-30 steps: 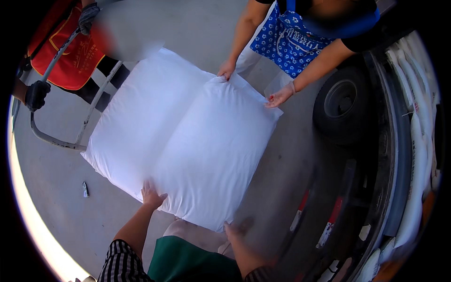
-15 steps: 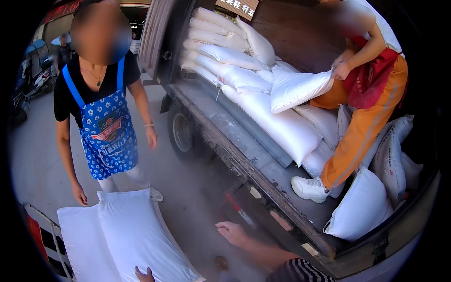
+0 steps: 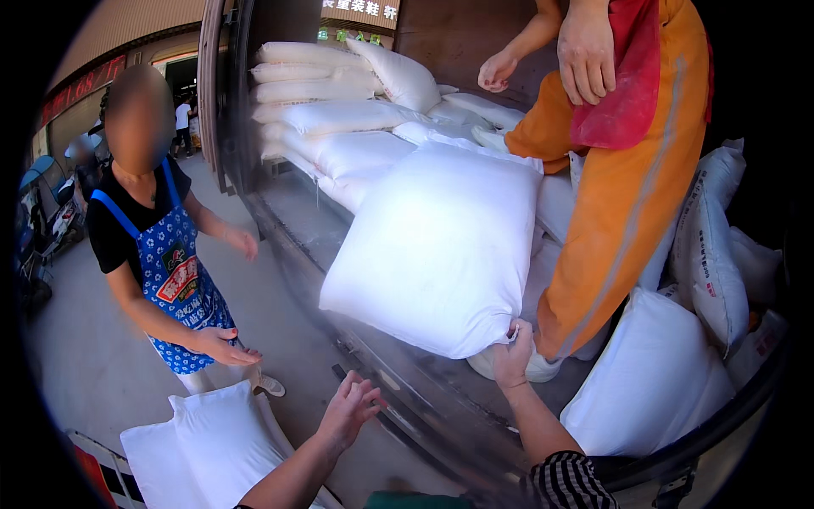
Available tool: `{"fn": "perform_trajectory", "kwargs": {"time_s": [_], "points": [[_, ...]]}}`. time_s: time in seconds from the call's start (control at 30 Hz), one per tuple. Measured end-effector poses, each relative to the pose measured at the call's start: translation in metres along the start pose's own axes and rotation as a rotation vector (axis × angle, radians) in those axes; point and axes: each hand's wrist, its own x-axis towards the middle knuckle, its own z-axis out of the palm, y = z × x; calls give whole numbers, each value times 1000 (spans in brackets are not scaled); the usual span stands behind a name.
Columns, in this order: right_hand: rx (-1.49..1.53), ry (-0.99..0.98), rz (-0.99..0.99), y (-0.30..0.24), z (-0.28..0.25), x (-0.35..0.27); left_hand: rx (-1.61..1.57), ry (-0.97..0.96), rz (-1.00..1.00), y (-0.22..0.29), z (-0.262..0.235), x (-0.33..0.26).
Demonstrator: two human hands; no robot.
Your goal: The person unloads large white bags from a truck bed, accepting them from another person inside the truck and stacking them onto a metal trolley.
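Observation:
A plump white sack [image 3: 432,246] lies tilted at the truck bed's edge, over other sacks. My right hand [image 3: 513,355] grips its near lower corner, the cloth bunched between the fingers. Below the sack and apart from it, my left hand [image 3: 349,413] is raised with spread, bent fingers and holds nothing. Beneath my left forearm, white sacks [image 3: 216,437] lie stacked at the lower left. A co-worker's hands [image 3: 587,64] hang above the sack without touching it.
The co-worker in orange trousers [image 3: 632,195] stands among sacks on the truck bed. At the left, another person in a blue apron [image 3: 178,267] reaches toward the lower stack. Piled sacks [image 3: 331,114] fill the bed's far side; a bulging sack [image 3: 636,382] sits at the right.
The co-worker has let go of the sack, which is now nearer me. My right hand has taken its corner, and my left hand has risen from the lower stack. The aproned person's arms have lifted.

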Motion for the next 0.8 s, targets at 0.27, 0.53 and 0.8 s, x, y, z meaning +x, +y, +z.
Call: {"fn": "perform_trajectory", "kwargs": {"time_s": [0.27,0.53,0.8], "points": [[552,-179,320,-4,-30,-5,76,187,147,-29,63,110],[455,-246,390,-30,-38,-20,444,787,615,8,2,177],[133,-203,338,-38,-5,-3,101,311,140,-19,41,138]]}}
